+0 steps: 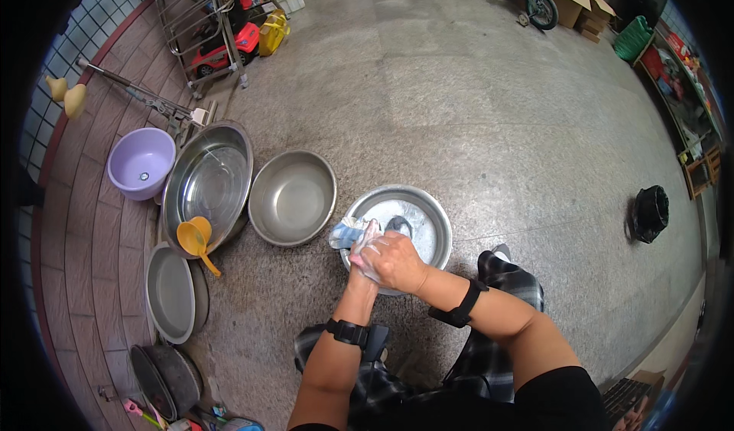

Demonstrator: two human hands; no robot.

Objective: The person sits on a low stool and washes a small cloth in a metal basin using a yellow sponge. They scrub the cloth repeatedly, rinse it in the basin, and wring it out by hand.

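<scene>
My two hands are together over the near-left side of a metal basin [441, 224] that holds whitish, soapy water. My right hand [399, 263] is closed over a wet white-and-pink cloth [370, 246] with suds on it. Beneath that cloth, my left hand [362, 270] grips it from the wrist side, its fingers mostly hidden. A blue-and-white striped cloth [346, 233] hangs over the basin's left rim, touching the soapy cloth. In the water, just beyond my knuckles, lies a dark grey piece of fabric [399, 224].
Left stand a grey metal basin [293, 198], a large steel basin [215, 184] with a yellow dipper [195, 236], a purple tub [141, 161] and an oval basin [170, 293] leaning near the wall. A black-bagged bin [651, 214] is at right. Farther off are a metal rack [198, 29] and a bicycle [527, 1].
</scene>
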